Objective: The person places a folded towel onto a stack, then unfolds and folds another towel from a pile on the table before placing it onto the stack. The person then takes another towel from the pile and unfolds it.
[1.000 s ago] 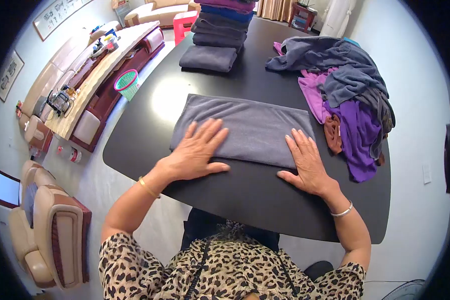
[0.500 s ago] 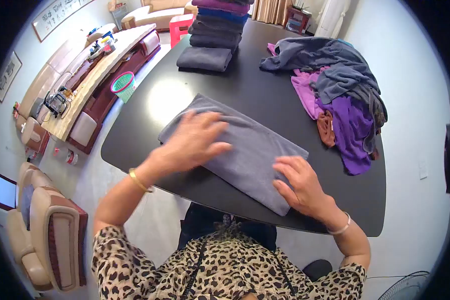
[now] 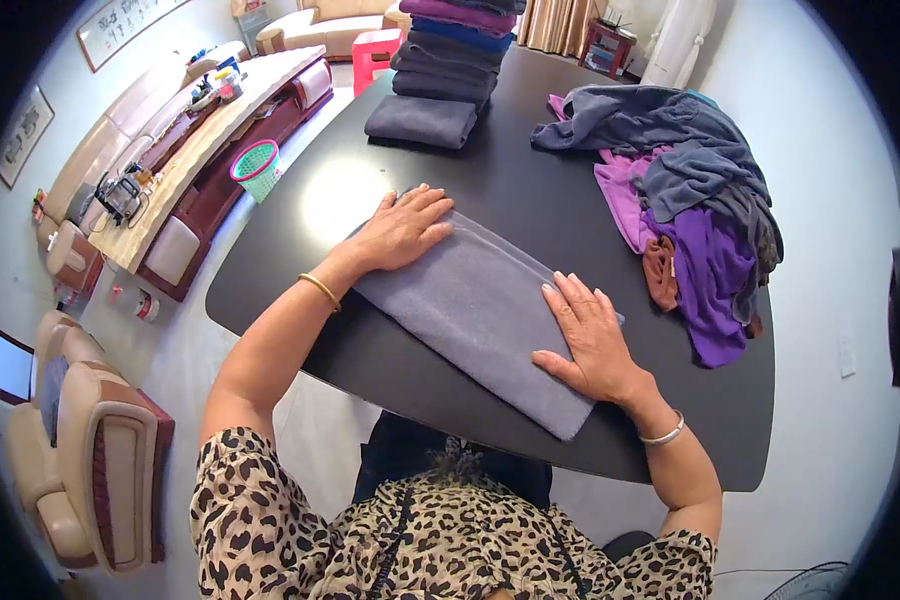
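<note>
A grey towel (image 3: 480, 310), folded into a long strip, lies slantwise on the dark table (image 3: 370, 350) in front of me. Flat on its far left end rests my left hand (image 3: 407, 230), fingers stretched out. My right hand (image 3: 588, 335) presses on the right end, with fingers extended and thumb apart. Both palms cover parts of the cloth beneath them. Beyond the towel stands a stack of folded towels (image 3: 445, 60) in grey, blue and purple, with a folded grey one (image 3: 422, 121) at its near side.
A loose heap of cloths in grey (image 3: 705, 165), pink (image 3: 622, 200), brown (image 3: 660, 270) and purple (image 3: 712, 290) lies at the table's right. To the left are a green basket (image 3: 258, 172), a long wooden table (image 3: 135, 232) and a beige armchair (image 3: 105, 460). A red stool (image 3: 373, 55) stands behind.
My left hand has moved away from me and come down on the towel's far left end. My right hand has flattened onto the right end. The view has shifted slightly.
</note>
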The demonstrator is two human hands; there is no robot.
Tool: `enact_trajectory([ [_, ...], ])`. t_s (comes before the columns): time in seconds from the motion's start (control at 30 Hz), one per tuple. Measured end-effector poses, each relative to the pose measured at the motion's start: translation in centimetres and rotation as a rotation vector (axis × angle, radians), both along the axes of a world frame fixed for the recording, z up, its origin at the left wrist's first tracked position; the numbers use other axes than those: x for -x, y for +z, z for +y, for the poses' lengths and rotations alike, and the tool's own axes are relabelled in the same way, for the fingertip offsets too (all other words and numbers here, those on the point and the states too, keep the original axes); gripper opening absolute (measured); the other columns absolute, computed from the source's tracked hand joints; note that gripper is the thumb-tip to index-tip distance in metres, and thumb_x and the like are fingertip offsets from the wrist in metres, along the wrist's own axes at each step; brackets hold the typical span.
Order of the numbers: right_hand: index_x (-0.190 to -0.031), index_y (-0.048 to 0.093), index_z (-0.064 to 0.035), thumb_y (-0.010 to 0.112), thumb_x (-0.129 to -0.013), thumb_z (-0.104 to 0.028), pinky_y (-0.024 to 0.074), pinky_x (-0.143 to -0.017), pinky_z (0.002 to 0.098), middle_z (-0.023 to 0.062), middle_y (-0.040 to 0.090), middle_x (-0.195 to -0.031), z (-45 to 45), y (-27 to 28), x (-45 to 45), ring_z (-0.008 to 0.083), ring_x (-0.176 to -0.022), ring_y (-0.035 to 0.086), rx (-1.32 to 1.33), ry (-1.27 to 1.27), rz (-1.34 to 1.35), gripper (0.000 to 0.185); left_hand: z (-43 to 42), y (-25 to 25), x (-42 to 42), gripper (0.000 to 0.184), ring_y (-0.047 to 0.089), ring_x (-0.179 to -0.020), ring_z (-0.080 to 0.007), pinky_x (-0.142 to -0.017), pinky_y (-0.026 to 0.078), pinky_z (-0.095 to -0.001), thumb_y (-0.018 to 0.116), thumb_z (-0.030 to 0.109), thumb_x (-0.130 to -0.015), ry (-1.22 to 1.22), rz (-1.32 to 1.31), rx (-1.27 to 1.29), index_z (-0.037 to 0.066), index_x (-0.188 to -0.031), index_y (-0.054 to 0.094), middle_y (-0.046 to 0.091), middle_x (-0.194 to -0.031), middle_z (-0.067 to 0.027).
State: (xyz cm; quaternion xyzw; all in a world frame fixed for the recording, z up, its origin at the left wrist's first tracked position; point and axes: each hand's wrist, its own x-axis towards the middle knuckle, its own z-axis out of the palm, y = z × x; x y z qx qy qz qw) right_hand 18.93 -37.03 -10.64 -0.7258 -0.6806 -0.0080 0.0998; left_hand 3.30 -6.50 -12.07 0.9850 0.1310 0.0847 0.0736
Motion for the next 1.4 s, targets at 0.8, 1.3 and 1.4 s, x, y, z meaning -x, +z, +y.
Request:
enact_trajectory([
  [0.8, -0.134, 0.044, -0.0014, 0.063, -0.084, -0.038, 0.027, -0.108, 0.0525, 0.0214, 0.037, -0.14, -0.6, 0.7, 0.0, 0.0386, -0.132, 0.034, -0.115, -0.01, 0.113, 0.065, 3.0, 6.2, -1.2, 0.029, 0.06, -0.087, -0.0267, -0.078, 0.048, -0.0374, 0.073, 0.021, -0.075, -0.007, 0.171, 0.215, 0.004, -0.096, 0.063, 0.063, -0.088, -0.0101],
  [1.3, -0.136, 0.04, 0.0011, 0.063, -0.079, -0.054, 0.0213, -0.11, 0.0533, 0.0233, 0.032, -0.143, -0.7, 1.6, -0.3, 0.0385, -0.135, 0.028, 0.022, 0.05, 0.118, 0.083, 4.0, 2.9, -0.5, 0.017, 0.054, -0.069, -0.0094, -0.065, 0.044, -0.0266, 0.067, 0.019, -0.084, 0.22, -0.156, 0.51, 0.002, -0.086, 0.066, 0.061, -0.073, -0.0021],
  [1.4, -0.137, 0.038, 0.0018, 0.063, -0.077, -0.056, 0.0201, -0.111, 0.0532, 0.0236, 0.031, -0.144, -0.8, 1.5, -0.4, 0.0387, -0.136, 0.028, 0.036, 0.056, 0.112, 0.087, 4.1, 2.6, -0.4, 0.018, 0.059, -0.07, -0.0147, -0.067, 0.047, -0.0305, 0.067, 0.02, -0.084, 0.21, -0.182, 0.491, 0.002, -0.088, 0.067, 0.064, -0.075, -0.008],
])
